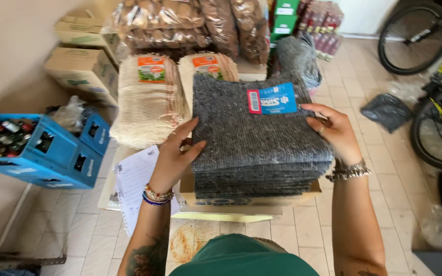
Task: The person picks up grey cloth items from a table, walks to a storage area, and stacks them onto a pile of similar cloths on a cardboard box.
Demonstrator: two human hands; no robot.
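A thick stack of folded grey cloths [254,140] with a blue and red paper label on top rests on a cardboard box [231,202]. My left hand [175,153] presses flat against the stack's left side, fingers spread along its edge. My right hand [333,128] grips the stack's right edge near the top. Both wrists wear bracelets.
Two bundles of cream cloths [149,99] with orange labels lie behind the stack. Blue bottle crates [42,148] stand at the left, cardboard boxes [83,71] behind them. Printed paper sheets [134,179] lie by my left wrist. Bicycles [436,76] stand at the right, bagged goods [190,20] at the back.
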